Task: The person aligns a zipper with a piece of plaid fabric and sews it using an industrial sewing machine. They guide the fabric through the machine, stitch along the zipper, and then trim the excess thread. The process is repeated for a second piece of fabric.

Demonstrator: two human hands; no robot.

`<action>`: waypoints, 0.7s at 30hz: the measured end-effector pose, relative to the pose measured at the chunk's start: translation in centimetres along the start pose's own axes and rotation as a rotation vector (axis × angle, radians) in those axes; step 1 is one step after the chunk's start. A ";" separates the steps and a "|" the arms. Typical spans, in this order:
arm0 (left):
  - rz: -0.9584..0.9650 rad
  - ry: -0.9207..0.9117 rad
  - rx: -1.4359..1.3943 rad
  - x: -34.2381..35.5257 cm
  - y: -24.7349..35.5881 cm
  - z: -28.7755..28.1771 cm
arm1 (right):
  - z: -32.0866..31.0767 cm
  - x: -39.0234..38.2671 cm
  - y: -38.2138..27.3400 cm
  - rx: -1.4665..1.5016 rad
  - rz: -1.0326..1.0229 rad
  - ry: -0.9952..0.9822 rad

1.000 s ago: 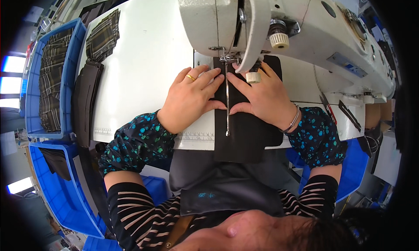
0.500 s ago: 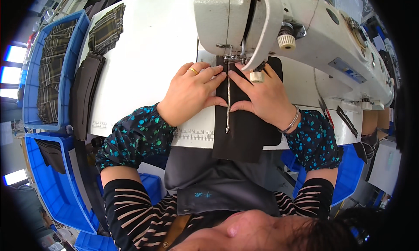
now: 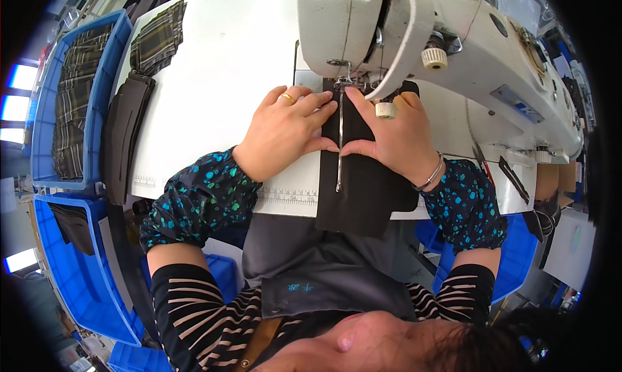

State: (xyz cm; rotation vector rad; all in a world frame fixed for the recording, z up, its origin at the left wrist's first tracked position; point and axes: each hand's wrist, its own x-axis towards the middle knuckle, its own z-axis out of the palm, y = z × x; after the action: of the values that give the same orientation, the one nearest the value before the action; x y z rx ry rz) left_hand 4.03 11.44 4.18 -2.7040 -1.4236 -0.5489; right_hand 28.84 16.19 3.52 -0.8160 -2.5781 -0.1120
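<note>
Since the earlier frame, the right hand has slid its index finger closer to the presser foot of the sewing machine, and the dark cloth with its metal zipper has crept slightly toward that foot. Now the cloth lies on the white bench, its far end under the sewing machine's head and its near end hanging past the front edge. From just beneath the sewing machine's foot, the zipper runs straight toward the person. Spread flat on the cloth, the left hand rests to the left of the zipper and the right hand to its right, fingers apart and clamped on nothing, thumbs nearly meeting at the zipper (a gold ring shows on the left hand, a bracelet on the right wrist). Well left of the sewing machine sit a stack of plaid pieces, a pile of dark pieces and a blue crate holding more plaid cloth. Below the sewing machine's arm, toward the right, lie a red-handled tool and a black tool.
</note>
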 end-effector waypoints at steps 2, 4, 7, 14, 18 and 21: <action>-0.006 -0.010 0.010 -0.2 -0.1 0.1 | -0.3 0.1 -0.3 -0.013 0.052 -0.108; -0.003 -0.005 0.018 -0.3 -0.2 0.2 | -0.6 0.3 -0.5 -0.035 0.068 -0.146; 0.005 0.014 0.012 -0.4 -0.3 0.5 | -0.5 0.1 -0.8 -0.056 0.022 -0.087; -0.042 0.109 -0.106 -1.5 -0.6 1.4 | -3.5 -5.7 -9.7 0.223 -0.082 -0.229; -0.209 0.192 -0.136 -2.3 -0.2 -0.5 | -2.1 -6.9 -9.3 0.379 0.003 -0.133; -0.267 0.262 -0.173 -4.2 1.3 -1.7 | -2.1 -7.8 -7.4 1.310 0.594 0.016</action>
State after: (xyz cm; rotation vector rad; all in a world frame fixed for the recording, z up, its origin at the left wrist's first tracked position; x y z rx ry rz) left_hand 2.40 7.07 4.62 -2.4518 -1.7405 -1.0443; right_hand 31.13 5.53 2.49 -0.8905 -1.6582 1.5085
